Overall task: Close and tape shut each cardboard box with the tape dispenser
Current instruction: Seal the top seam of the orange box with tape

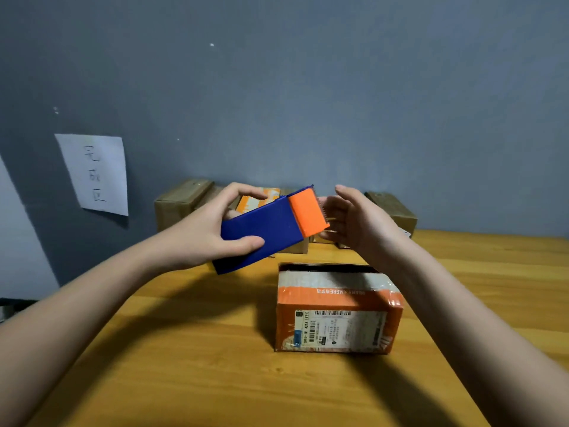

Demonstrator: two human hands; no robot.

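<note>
Head view: left hand (200,232) grips a smooth blue plastic tape dispenser (264,232) with an orange toothed end, held above a wooden desk (184,349). Right hand (354,223) hovers beside the teeth, fingers loosely spread. Below sits a glossy orange cardboard box (335,312), top slightly open, contents hidden. Brown boxes (181,201) line the wall, partly hidden.

**Count of things**

One tape dispenser (271,228). Two hands: left (203,229), right (354,223). One orange box (335,312) near on the worktop (184,365). At least four boxes far by the wall, partly hidden: brown left (178,201), orange-printed (257,200), low middle (295,248), brown right (394,211). One paper sheet (95,174).
</note>
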